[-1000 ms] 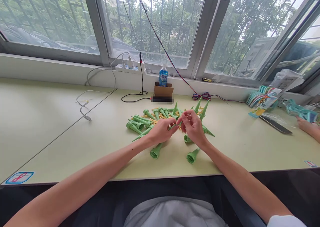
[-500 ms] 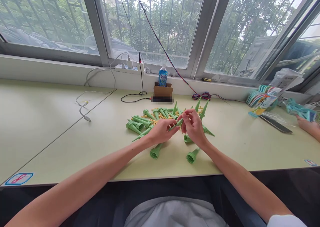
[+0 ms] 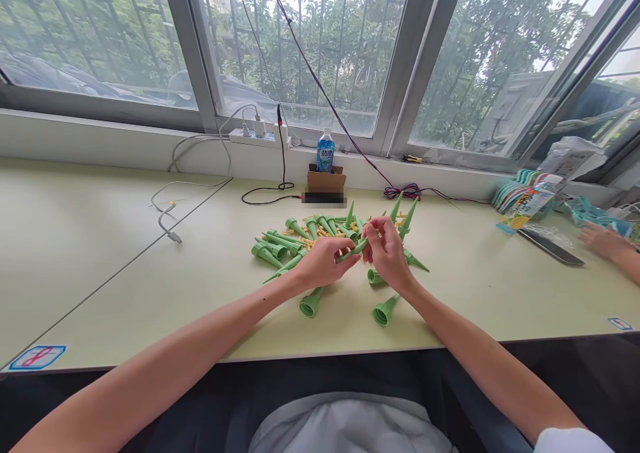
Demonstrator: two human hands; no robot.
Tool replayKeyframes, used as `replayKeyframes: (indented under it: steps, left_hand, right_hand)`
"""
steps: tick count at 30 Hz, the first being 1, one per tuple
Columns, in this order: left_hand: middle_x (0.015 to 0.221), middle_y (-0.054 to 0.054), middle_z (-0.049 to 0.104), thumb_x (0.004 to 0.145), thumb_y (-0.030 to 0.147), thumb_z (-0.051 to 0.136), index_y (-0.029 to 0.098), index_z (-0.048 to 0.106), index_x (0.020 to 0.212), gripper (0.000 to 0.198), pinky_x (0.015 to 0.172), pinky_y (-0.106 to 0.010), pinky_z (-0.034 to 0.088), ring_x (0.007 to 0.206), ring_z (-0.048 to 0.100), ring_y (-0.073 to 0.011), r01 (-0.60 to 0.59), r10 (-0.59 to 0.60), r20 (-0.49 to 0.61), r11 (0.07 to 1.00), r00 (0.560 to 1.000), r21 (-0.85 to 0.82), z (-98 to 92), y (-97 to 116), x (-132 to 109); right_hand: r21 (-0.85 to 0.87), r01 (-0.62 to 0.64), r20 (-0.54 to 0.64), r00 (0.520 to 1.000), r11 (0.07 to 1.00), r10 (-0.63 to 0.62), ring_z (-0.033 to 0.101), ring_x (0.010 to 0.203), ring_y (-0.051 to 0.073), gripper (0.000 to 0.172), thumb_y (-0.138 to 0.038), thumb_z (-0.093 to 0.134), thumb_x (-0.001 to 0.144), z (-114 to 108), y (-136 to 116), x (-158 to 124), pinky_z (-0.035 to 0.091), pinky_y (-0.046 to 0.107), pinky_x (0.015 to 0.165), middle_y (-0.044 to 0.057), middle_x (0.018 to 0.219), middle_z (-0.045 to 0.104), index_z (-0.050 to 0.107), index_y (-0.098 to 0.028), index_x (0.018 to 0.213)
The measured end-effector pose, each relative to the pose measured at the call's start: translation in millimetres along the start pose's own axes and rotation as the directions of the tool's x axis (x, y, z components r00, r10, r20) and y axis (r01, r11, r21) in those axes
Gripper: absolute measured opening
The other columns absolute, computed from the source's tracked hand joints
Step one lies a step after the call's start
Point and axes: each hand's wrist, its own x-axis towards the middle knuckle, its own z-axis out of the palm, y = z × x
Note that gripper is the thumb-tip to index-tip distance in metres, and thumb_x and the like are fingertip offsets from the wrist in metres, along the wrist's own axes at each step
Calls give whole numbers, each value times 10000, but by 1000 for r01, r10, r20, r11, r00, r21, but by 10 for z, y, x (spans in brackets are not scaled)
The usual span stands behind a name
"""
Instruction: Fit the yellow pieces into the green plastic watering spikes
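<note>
My left hand (image 3: 327,260) is closed on a green plastic cone (image 3: 356,248), which slants up to the right between my hands. At the cone's upper right end is my right hand (image 3: 386,248), its thumb and fingertips pinched together; what they hold is too small to make out. Around and behind both hands lie several green cones (image 3: 283,240) with small yellow pieces (image 3: 303,234) among them. Two cones (image 3: 311,304) (image 3: 384,312) rest nearer the table's front edge with their ringed openings facing me.
Behind the pile, a blue bottle (image 3: 326,152) stands by a cardboard box (image 3: 326,178). Cables (image 3: 170,230) lie at left. To the right are a black phone-like slab (image 3: 553,247), a plastic pouch (image 3: 525,208) and another person's hand (image 3: 603,240).
The cone between my hands shows more and is tilted a little differently. At the right edge, the other person's hand has moved left, further over the table.
</note>
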Motion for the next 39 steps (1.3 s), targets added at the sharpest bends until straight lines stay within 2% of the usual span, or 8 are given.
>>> replayKeyframes:
  steps: [8,18,23,30,39]
  left_hand:
    - [699,-10,627,902,337,535,178,645,790,224,586,-229,417,608,533,-114,-3,3,-2,999,1000,39,8,0,1]
    - [684,-7,609,918,292,515,178,601,754,217,602,-242,376,616,509,-122,-80,81,0,988,997,131,19,-9,-16]
    - [678,-6,598,922,283,504,181,546,727,224,612,-252,364,610,498,-129,-119,116,28,973,993,196,34,-30,-27]
    - [706,-18,614,927,277,492,176,573,779,197,640,-262,381,627,521,-142,-173,157,83,954,984,246,41,-27,-30]
    - [681,-7,597,908,221,505,172,559,738,185,611,-250,354,615,502,-129,-137,138,12,971,990,198,49,-21,-31]
  right_hand:
    - [4,-17,7,1000,1000,17,501,425,71,284,-520,469,968,0,1,-1,398,240,410,-24,816,533,425,-242,934]
    - [17,-42,25,999,999,42,486,402,67,277,-510,489,964,3,0,5,372,231,382,-28,785,545,439,-238,940]
    - [24,-40,21,999,999,39,490,385,61,255,-488,507,963,0,26,8,374,215,364,-41,766,544,453,-239,977]
    - [9,-44,22,999,999,44,462,385,51,236,-468,512,964,-3,38,-1,405,202,363,-45,755,539,476,-238,1003]
    - [25,-20,35,999,999,19,493,397,60,218,-439,530,961,0,38,-7,402,207,373,-33,759,571,514,-230,1020]
